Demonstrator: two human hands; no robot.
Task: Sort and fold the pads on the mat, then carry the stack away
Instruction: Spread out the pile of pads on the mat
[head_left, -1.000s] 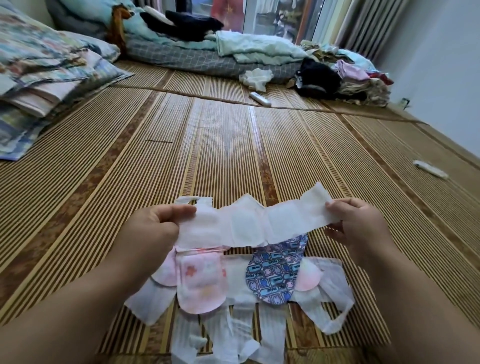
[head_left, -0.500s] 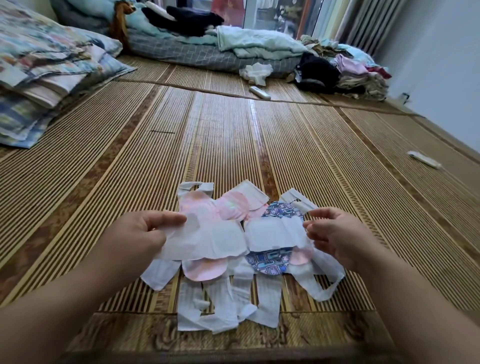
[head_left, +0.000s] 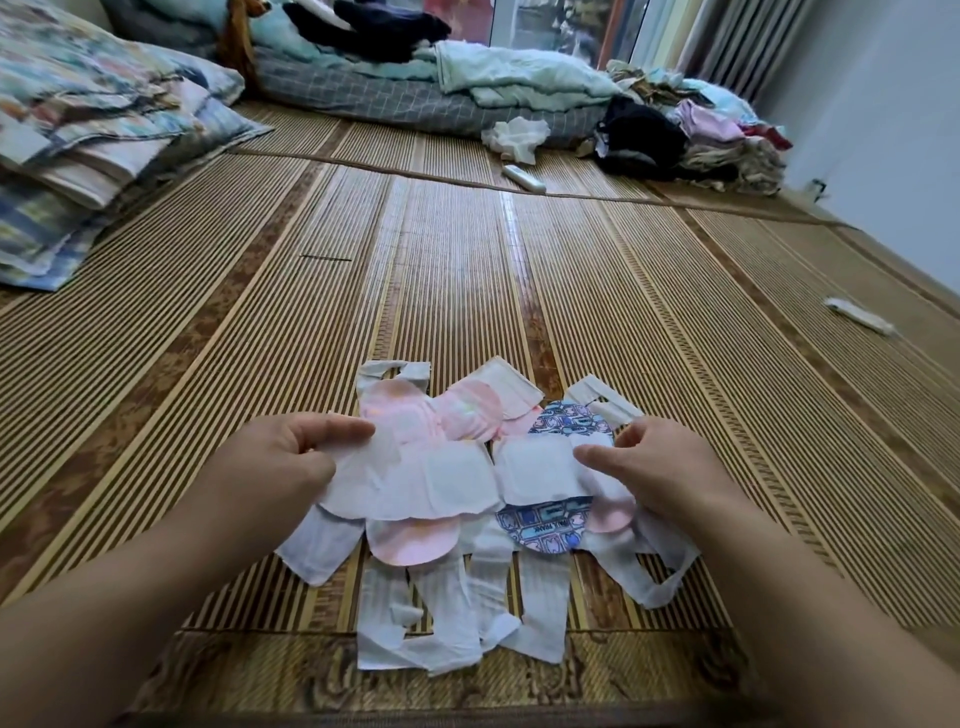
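A long white pad (head_left: 447, 480) lies across a spread of pads on the bamboo mat (head_left: 467, 291). My left hand (head_left: 283, 457) pinches the white pad's left end between thumb and fingers. My right hand (head_left: 660, 467) rests on its right end, thumb pointing left along it; whether it grips is unclear. Under the white pad lie a pink pad (head_left: 410, 538) and a blue patterned pad (head_left: 550, 527). More pink pads (head_left: 467, 415) show behind. White strips (head_left: 431, 623) fan out toward the mat's near edge.
Folded quilts (head_left: 93, 135) are stacked at the far left. Bedding and a heap of clothes (head_left: 691, 135) line the back. A white remote (head_left: 523, 178) lies near them, and a small white object (head_left: 860, 316) lies on the right.
Both hands have come down and drawn closer, bringing the white pad from held up and stretched to lying on the other pads.
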